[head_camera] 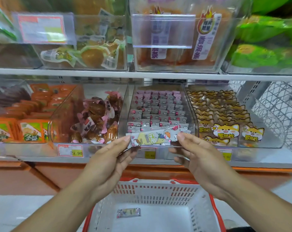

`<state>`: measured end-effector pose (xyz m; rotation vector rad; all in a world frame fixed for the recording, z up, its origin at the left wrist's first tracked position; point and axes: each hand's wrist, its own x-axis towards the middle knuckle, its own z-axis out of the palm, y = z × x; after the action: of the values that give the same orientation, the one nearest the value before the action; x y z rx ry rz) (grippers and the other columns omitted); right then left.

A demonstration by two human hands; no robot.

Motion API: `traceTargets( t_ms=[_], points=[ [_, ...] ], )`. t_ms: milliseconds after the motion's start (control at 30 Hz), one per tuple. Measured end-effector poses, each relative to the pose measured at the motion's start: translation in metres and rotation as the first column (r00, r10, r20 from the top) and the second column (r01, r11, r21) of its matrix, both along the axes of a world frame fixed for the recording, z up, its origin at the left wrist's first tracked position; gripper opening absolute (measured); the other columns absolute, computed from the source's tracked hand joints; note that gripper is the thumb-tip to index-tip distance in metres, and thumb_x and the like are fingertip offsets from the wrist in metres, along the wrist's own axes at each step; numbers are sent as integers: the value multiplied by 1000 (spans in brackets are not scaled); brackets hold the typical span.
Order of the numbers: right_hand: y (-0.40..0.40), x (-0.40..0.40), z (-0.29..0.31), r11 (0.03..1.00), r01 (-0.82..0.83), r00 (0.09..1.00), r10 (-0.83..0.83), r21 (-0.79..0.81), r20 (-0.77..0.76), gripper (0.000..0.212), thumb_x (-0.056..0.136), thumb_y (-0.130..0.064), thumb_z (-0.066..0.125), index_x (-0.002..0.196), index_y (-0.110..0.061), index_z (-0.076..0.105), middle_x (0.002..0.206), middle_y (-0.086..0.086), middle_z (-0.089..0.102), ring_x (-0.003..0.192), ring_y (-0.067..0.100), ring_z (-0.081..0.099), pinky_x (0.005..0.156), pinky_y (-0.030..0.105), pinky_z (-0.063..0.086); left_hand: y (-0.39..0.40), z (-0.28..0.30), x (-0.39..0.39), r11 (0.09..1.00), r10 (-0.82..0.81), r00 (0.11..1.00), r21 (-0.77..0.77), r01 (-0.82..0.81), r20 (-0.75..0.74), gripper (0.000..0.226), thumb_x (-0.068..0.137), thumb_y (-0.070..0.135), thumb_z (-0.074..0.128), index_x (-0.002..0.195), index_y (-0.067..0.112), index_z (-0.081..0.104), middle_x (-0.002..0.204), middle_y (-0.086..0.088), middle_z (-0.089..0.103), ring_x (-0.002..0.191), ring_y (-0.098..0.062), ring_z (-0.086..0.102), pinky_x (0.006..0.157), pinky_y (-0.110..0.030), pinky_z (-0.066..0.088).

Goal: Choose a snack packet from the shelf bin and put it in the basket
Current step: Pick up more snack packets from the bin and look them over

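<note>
The left hand [108, 158] pinches the left end of a long flat snack packet with a yellow panel and cartoon print [154, 137], and the right hand [198, 154] pinches its right end, thumb on top and fingers curled beneath. The packet is stretched level between them, just in front of the clear plastic shelf bin [158, 113] that is filled with rows of small pink-and-white packets. Below that bin, under both forearms, stands a white slotted plastic basket with a red rim [158, 193]; a second small packet of the same print [129, 212] lies flat on its floor. Left of the bin is a clear bin of brown wrapped snacks with pink labels [95, 119], and beyond it stacks of orange packets [31, 129]. Right of the bin is a bin of yellow fox-shaped packets [225, 129]. A red-and-yellow price tag [70, 150] sits on the shelf edge to the lower left of the bin.
</note>
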<state>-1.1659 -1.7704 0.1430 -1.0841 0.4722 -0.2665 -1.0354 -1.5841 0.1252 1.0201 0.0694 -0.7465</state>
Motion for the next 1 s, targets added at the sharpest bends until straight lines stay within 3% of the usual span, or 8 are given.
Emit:
traceTargets(
  t_ms=[233,367,433,533,633,800,867,1000],
  points=[
    [0,-1,6,997,24,999,-20,-75,48,32,61,-44,80,86,-24,83,81,-3,72,78,13,71,63,21,56,-9,-11,-10,991,-72,997,116,70,18,18,103,7,50,108,1,66,106,-18,77,93,-21,77,66,-23,60],
    [0,0,6,995,34,998,-29,-97,52,32,63,-43,79,88,-24,83,77,-2,71,76,13,70,63,23,57,-9,-14,-13,964,-147,987,234,128,66,20,103,5,53,87,6,65,90,-20,72,92,-28,77,67,-25,62],
    [-1,-1,6,980,38,998,-28,-196,52,31,68,-45,76,90,-24,82,79,-4,72,77,13,71,66,23,57,-8,-17,-16,933,-216,971,316,174,104,28,101,4,55,78,10,70,91,-22,73,92,-30,77,69,-27,62],
    [0,-5,6,910,7,999,12,-414,42,26,75,-45,73,91,-25,81,84,-5,76,79,13,73,69,22,56,-10,-18,-21,946,-230,973,234,224,-2,23,105,6,48,95,2,68,93,-18,77,95,-38,76,69,-34,64],
    [5,-8,7,811,-75,992,121,-580,41,19,78,-41,73,86,-25,80,83,-3,76,76,7,70,68,19,54,-12,-8,-21,972,-219,972,71,225,-82,30,99,16,53,117,-6,63,113,-26,73,100,-45,73,70,-39,64],
    [10,-10,3,775,-145,979,204,-615,27,18,76,-42,75,85,-28,81,81,-3,75,73,8,65,66,20,51,-13,2,-18,990,-138,990,-20,137,-25,38,95,23,60,115,-8,70,120,-30,69,115,-43,67,79,-37,63],
    [10,-11,1,750,-139,980,197,-646,17,16,76,-45,74,84,-33,80,82,-3,74,73,13,65,66,26,52,-13,4,-18,993,-113,994,-38,113,-9,33,91,24,63,109,0,76,119,-24,72,111,-38,70,80,-36,63],
    [7,-13,-2,685,-261,963,231,-680,-137,22,78,-53,71,87,-34,76,82,3,73,79,30,66,74,51,55,-11,7,-15,1000,-8,999,-20,9,37,47,86,24,70,123,-3,59,114,-19,75,106,-31,73,78,-33,63]
  ],
)
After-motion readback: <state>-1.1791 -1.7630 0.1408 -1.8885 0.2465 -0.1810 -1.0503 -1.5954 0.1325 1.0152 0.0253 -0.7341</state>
